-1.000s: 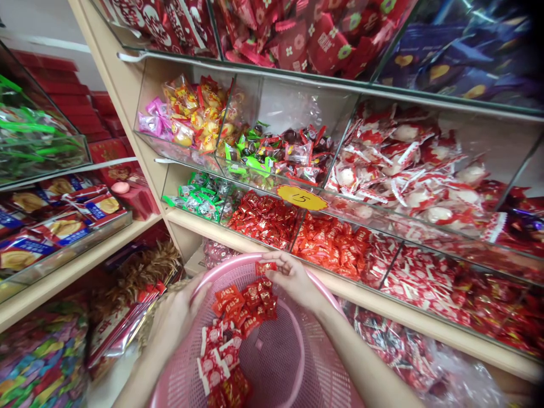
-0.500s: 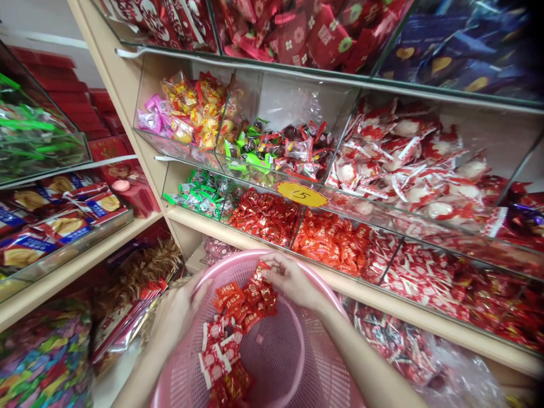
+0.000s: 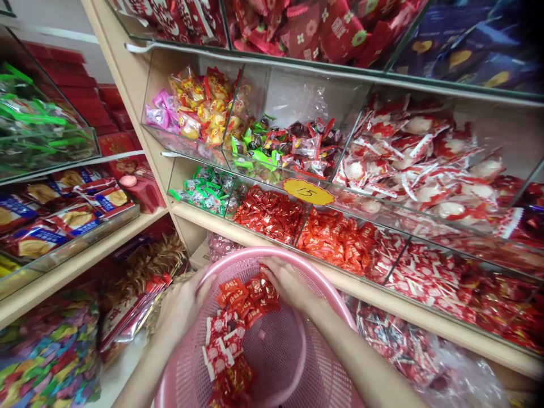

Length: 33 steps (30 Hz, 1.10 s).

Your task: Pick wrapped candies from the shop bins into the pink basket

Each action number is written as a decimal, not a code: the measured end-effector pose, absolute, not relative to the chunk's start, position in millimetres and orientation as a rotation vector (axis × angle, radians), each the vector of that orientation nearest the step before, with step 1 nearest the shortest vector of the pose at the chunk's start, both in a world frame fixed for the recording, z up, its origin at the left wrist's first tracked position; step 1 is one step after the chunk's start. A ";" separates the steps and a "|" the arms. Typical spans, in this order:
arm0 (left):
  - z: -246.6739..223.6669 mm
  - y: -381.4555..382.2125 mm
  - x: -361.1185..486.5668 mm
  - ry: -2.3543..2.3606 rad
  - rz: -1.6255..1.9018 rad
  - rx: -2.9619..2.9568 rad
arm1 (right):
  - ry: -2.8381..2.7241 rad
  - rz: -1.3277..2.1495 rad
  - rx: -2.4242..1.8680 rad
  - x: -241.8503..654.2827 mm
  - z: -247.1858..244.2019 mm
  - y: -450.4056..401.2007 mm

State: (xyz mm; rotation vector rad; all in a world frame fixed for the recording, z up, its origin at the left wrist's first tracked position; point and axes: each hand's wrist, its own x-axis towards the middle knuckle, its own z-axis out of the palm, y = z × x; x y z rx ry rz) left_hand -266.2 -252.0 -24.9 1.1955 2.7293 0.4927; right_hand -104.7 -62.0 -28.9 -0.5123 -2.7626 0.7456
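A round pink mesh basket (image 3: 317, 362) is at the bottom centre, below the candy shelves. On its left rim lies my left hand (image 3: 181, 306), with the thumb on the inner side and the fingers outside. My right hand (image 3: 287, 280) reaches inside near the far rim, its fingertips at dark red wrapped candies (image 3: 261, 292); whether it grips any is hidden. Beside them are orange-red packets (image 3: 233, 294), then red and white packets (image 3: 221, 348) and shiny red ones (image 3: 233, 379) nearer me, forming a curved row along the basket's left side.
Shelf bins ahead hold small red candies (image 3: 267, 215), orange-red candies (image 3: 335, 241) and red-white packets (image 3: 429, 277). A yellow price tag (image 3: 309, 192) reads 15. Biscuit packs (image 3: 76, 218) fill a left tray. Bagged candies (image 3: 395, 340) sit under the wooden shelf edge (image 3: 467, 323).
My right hand has lowered slightly onto the dark red candies, its fingers now less raised. The view has shifted a little, so the shelves appear further right. My left hand stays at the rim.
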 end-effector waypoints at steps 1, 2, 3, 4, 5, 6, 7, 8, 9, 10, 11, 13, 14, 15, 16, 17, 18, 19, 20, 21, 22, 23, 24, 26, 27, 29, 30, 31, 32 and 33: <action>-24.9 -252.3 -266.1 2.726 0.503 1.199 | -2.767 0.754 -0.517 -104.7 -29.7 -61.8; -24.8 -252.6 -266.1 2.728 0.506 1.197 | -2.770 0.764 -0.520 -104.6 -30.6 -61.6; -24.6 -252.8 -266.1 2.730 0.503 1.197 | -2.769 0.775 -0.521 -104.6 -31.4 -61.4; -24.5 -252.8 -266.2 2.734 0.498 1.194 | -2.765 0.787 -0.516 -104.6 -32.2 -61.2; -24.4 -252.8 -266.3 2.738 0.491 1.189 | -2.759 0.799 -0.506 -104.8 -32.8 -61.1; -24.4 -252.7 -266.6 2.737 0.489 1.187 | -2.754 0.811 -0.490 -105.2 -33.3 -61.1; -24.5 -252.7 -266.8 2.734 0.493 1.187 | -2.749 0.820 -0.477 -105.6 -33.7 -61.0; -24.7 -252.7 -267.1 2.729 0.503 1.192 | -2.746 0.829 -0.466 -106.1 -34.0 -61.0; -25.0 -252.7 -267.4 2.726 0.510 1.195 | -2.746 0.838 -0.462 -106.7 -34.4 -61.0; -25.3 -252.8 -267.7 2.726 0.510 1.196 | -2.748 0.848 -0.460 -107.2 -34.8 -60.9; -25.6 -253.0 -267.9 2.730 0.503 1.192 | -2.752 0.858 -0.459 -107.7 -35.2 -60.7; -26.1 -253.6 -268.1 2.735 0.480 1.185 | -2.762 0.869 -0.461 -108.2 -36.3 -60.0; -26.3 -253.9 -268.1 2.735 0.473 1.186 | -2.771 0.869 -0.457 -108.4 -36.8 -59.6; -26.7 -254.3 -268.2 2.734 0.471 1.190 | -2.784 0.863 -0.450 -108.4 -37.5 -59.1; -27.0 -254.7 -268.2 2.732 0.476 1.193 | -2.798 0.852 -0.441 -108.4 -38.1 -58.7; -27.3 -255.0 -268.2 2.728 0.485 1.196 | -2.810 0.836 -0.438 -108.3 -38.6 -58.5; -27.6 -255.2 -268.3 2.724 0.494 1.192 | -2.825 0.814 -0.437 -108.3 -39.1 -58.4; -27.8 -255.3 -268.4 2.722 0.502 1.185 | -2.839 0.786 -0.442 -108.4 -39.4 -58.6; -28.0 -255.3 -268.6 2.716 0.508 1.180 | -2.850 0.754 -0.455 -108.5 -39.5 -59.1; -28.0 -255.2 -268.8 2.707 0.510 1.179 | -2.862 0.720 -0.472 -108.7 -39.2 -59.9; -28.0 -255.1 -269.0 2.701 0.513 1.181 | -2.876 0.684 -0.489 -108.9 -38.5 -61.0; -28.0 -255.1 -269.2 2.697 0.515 1.182 | -2.892 0.644 -0.505 -109.2 -37.3 -62.4; -27.9 -255.1 -269.4 2.691 0.519 1.186 | -2.911 0.600 -0.521 -109.4 -35.7 -64.1; -27.8 -255.4 -269.3 2.692 0.523 1.180 | -2.959 0.483 -0.563 -110.2 -31.7 -68.1; -27.7 -255.6 -269.0 2.697 0.525 1.175 | -2.985 0.414 -0.588 -110.7 -29.6 -70.1; -27.7 -256.3 -268.1 2.697 0.544 1.174 | -3.027 0.273 -0.642 -112.3 -26.5 -74.2; -27.8 -256.6 -267.7 2.689 0.563 1.174 | -3.040 0.211 -0.667 -113.4 -25.7 -76.1; -28.0 -257.1 -267.4 2.680 0.584 1.172 | -3.048 0.158 -0.690 -114.5 -25.1 -77.7; -28.5 -257.5 -267.4 2.669 0.600 1.167 | -3.053 0.116 -0.708 -115.6 -24.6 -79.1; -29.0 -257.8 -267.7 2.660 0.608 1.161 | -3.054 0.084 -0.724 -116.6 -23.8 -80.2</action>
